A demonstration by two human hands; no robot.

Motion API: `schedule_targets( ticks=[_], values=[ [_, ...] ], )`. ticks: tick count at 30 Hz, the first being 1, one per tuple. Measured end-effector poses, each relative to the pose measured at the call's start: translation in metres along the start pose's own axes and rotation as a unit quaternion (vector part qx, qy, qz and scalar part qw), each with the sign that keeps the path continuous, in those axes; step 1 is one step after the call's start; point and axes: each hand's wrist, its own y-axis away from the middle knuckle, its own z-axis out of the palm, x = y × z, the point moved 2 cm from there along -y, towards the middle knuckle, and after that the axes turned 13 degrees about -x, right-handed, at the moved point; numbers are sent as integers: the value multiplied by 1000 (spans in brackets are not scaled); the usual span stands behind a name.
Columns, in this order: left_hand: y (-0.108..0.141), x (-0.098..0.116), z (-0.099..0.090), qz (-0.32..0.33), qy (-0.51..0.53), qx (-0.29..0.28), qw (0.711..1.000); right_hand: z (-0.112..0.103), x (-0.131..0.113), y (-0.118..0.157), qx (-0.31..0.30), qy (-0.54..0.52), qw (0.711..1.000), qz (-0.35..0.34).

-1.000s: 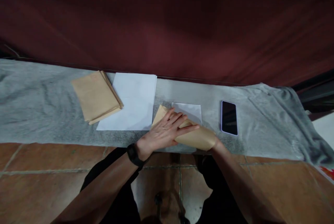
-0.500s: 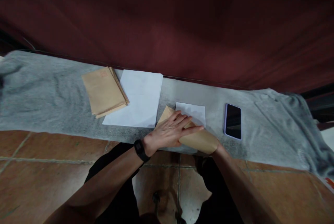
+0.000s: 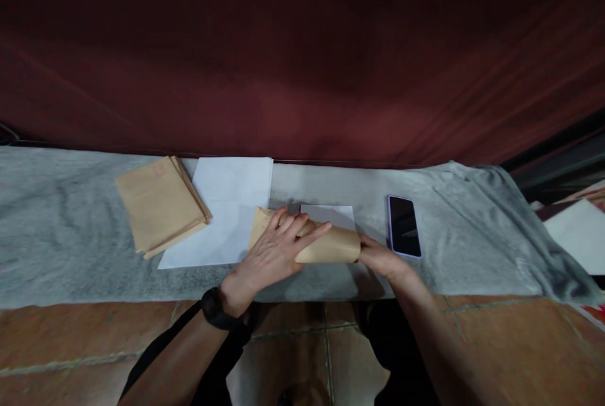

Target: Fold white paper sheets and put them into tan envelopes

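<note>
A brown paper envelope [image 3: 333, 245] bulges into a rounded shape near the front edge of the cloth-covered surface. Across its left part lies my left hand [image 3: 276, 245], palm down, fingers apart over the top, holding it in place; a black band is on that wrist. My right hand [image 3: 378, 256] reaches into the envelope's right end, so its fingers are hidden. Behind the envelope a small white paper [image 3: 338, 212] shows in part. To the left lie large white sheets [image 3: 234, 188], partly covered by a stack of brown envelopes [image 3: 161, 204].
A phone [image 3: 404, 226] in a pale purple case lies to the right on the grey cloth [image 3: 472, 236]. A dark red curtain-like fabric [image 3: 283, 110] rises along the back. Tiled floor [image 3: 70, 343] and my legs are below the front edge. White paper [image 3: 579, 236] shows at far right.
The envelope has turned from slanting down rightward to nearly level, and its right end bulges more. My right hand shows more of itself at that end. The view has shifted.
</note>
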Motion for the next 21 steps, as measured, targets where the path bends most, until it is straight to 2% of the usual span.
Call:
schedule_targets(
  ticks=[3,5,8,10,11,13,16,21],
  values=[
    [3,-15,5,-25,1,4,1000,1,1,-3,-35,-84,996,-15],
    [7,-29,8,-50,12,10,999,-1,5,-8,-2,-105,994,-18],
    [15,-53,11,-99,26,14,995,-11,13,-9,145,34,989,3],
    [21,-67,13,-125,33,16,991,-16,16,-6,231,172,957,41],
    [23,-72,14,-138,37,12,990,-16,16,-4,252,230,937,68],
    [26,-80,16,-162,45,-2,986,-13,15,-2,258,311,905,130],
    [26,-83,19,-186,60,-35,980,-4,10,-3,233,376,875,198],
    [26,-87,23,-184,88,-57,977,7,2,-9,214,405,858,233]
  ],
)
